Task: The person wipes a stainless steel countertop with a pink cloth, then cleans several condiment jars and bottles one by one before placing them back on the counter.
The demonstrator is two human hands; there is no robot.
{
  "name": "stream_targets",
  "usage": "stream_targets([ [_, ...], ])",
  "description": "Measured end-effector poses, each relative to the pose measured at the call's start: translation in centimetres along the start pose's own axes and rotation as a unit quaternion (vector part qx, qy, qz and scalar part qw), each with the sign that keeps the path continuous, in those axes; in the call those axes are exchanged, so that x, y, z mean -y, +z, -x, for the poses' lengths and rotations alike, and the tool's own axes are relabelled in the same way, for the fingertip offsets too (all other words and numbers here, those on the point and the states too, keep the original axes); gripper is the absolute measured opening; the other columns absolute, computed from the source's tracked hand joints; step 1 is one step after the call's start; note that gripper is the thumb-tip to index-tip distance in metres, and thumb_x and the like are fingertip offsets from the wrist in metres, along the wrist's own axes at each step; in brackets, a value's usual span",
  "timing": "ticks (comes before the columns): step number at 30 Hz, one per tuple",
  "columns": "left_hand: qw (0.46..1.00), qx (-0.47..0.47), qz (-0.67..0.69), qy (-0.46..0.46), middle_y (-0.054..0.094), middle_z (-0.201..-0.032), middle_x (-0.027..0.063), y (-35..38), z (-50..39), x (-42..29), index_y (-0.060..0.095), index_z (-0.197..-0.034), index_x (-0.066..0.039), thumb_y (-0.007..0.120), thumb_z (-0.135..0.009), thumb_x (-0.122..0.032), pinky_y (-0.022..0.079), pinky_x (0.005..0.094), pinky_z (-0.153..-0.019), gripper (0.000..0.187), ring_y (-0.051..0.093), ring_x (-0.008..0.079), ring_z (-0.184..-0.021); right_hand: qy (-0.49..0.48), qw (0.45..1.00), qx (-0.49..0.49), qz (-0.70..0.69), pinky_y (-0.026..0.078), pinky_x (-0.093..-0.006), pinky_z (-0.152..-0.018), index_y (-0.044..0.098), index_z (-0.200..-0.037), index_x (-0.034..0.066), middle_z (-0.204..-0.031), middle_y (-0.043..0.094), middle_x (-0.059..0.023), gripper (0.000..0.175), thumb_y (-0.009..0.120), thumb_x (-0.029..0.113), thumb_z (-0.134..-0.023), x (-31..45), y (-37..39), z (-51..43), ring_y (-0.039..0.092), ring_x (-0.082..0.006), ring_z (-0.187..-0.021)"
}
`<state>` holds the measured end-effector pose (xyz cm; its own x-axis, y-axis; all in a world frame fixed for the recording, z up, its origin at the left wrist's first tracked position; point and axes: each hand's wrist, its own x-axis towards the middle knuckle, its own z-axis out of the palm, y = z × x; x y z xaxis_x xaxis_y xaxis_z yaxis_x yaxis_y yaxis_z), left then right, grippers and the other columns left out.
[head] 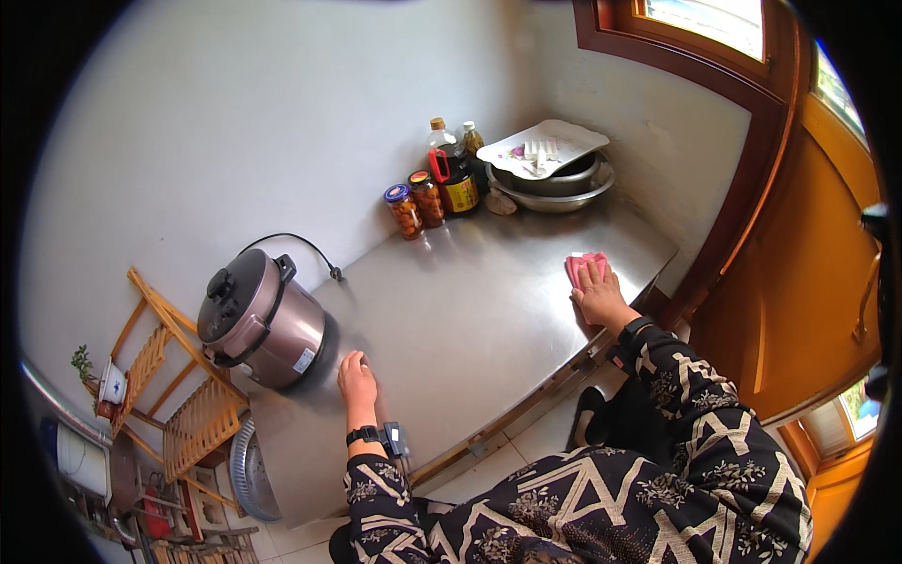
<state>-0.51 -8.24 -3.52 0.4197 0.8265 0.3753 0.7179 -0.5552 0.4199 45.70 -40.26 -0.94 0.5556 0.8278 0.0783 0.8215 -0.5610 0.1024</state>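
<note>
My right hand point(599, 292) presses a folded pink cloth point(586, 266) flat on the right part of a stainless steel tabletop point(451, 331), its fingers lying over the cloth. On the same surface, near the left end, rests my left hand point(358, 377), with the fingers slightly curled and no object visible in it. Just to its left stands a pinkish electric pressure cooker point(282, 331) with a black lid. Its black cord and plug point(336, 273) lie by the wall.
Along the wall stand two jars of preserved fruit point(405, 213), a large bottle of dark liquid point(454, 176) and stacked metal basins point(557, 201) under a white tray point(518, 151). A folding wooden chair point(201, 423) is left of the table; a wooden door point(796, 282) is at right.
</note>
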Motion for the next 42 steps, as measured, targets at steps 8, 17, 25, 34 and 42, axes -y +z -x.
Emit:
stream_targets([
  [8, 0.992, 0.056, 0.09, -0.065, 0.064, -0.124, 0.0178, 1.0, -6.8, -1.7, 0.066, -0.121, -0.004, 0.062, -0.09, -0.016, 0.048, 0.0413, -0.102, 0.033, 0.061, 0.0354, -0.115, -0.127, 0.989, -0.058, -0.05, 0.03, -0.0554, -0.114, 0.039, -0.152, 0.0052, -0.158, 0.032, -0.0253, 0.065, 0.045, 0.045, -0.101, 3.9, 0.7, -9.6, 0.031, -0.0503, -0.142],
  [17, 0.963, 0.024, 0.267, -0.002, 0.05, -0.144, 0.0251, 8.7, -23.7, -12.5, 0.042, -0.145, 0.003, 0.077, -0.085, -0.025, 0.04, 0.0419, -0.112, 0.075, 0.049, 0.0356, -0.135, -0.164, 0.978, 0.0, -0.126, 0.023, -0.0537, -0.118, 0.036, -0.153, 0.0064, -0.159, 0.031, -0.0237, 0.069, 0.044, 0.049, -0.1, 6.8, -1.1, -16.5, 0.027, -0.0502, -0.143],
  [25, 0.946, -0.01, 0.324, -0.021, 0.051, -0.143, 0.0259, 13.9, -32.0, -16.3, 0.03, -0.151, 0.002, 0.084, -0.076, -0.027, 0.041, 0.0425, -0.111, 0.097, 0.051, 0.0372, -0.132, -0.196, 0.97, -0.025, -0.14, 0.023, -0.0545, -0.118, 0.039, -0.15, 0.0031, -0.156, 0.034, -0.0257, 0.068, 0.046, 0.049, -0.1, 6.7, -0.9, -17.6, 0.028, -0.0504, -0.143],
  [34, 0.969, -0.076, 0.228, -0.059, 0.06, -0.126, 0.0247, 15.4, -33.3, -17.6, 0.045, -0.132, 0.002, 0.089, -0.066, -0.029, 0.049, 0.0455, -0.101, 0.085, 0.06, 0.0409, -0.116, -0.196, 0.97, -0.03, -0.143, 0.022, -0.0514, -0.119, 0.041, -0.15, 0.006, -0.156, 0.036, -0.0203, 0.067, 0.047, 0.05, -0.099, 6.7, -1.1, -17.9, 0.027, -0.0439, -0.146],
  [42, 0.957, -0.032, 0.288, -0.006, 0.065, -0.117, 0.0168, 9.2, -24.7, -16.0, 0.052, -0.122, 0.003, 0.088, -0.067, -0.02, 0.05, 0.0401, -0.097, 0.069, 0.065, 0.0303, -0.107, -0.188, 0.966, -0.068, -0.163, 0.026, -0.0521, -0.117, 0.045, -0.147, 0.0089, -0.154, 0.04, -0.0173, 0.063, 0.049, 0.048, -0.098, 6.7, -0.1, -17.9, 0.031, -0.0417, -0.144],
])
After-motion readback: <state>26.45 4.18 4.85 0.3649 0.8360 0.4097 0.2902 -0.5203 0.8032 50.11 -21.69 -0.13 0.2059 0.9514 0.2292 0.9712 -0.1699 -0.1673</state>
